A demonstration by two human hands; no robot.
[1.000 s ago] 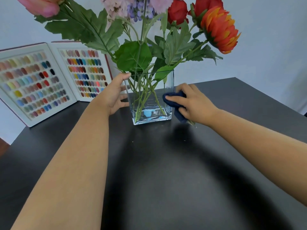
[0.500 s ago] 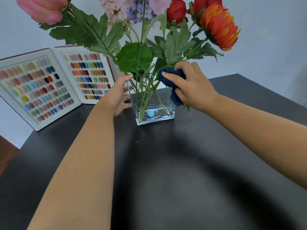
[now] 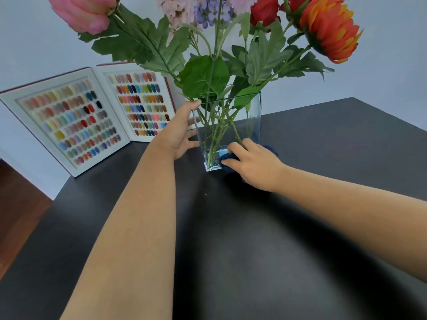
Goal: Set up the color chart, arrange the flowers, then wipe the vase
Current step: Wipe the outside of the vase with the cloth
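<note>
While the left hand (image 3: 178, 132) braces the vase (image 3: 231, 132) with thumb at the rim and fingers flat on the glass, the right hand (image 3: 255, 166) pinches a blue cloth (image 3: 228, 158) against its base. Flowers (image 3: 328, 28) stand inside, above both hands; the chart (image 3: 92, 116) is propped open left of the left hand.

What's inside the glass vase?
Green flower stems stand inside the glass vase. The right hand and blue cloth cover its lower right corner, hiding what's there.
</note>
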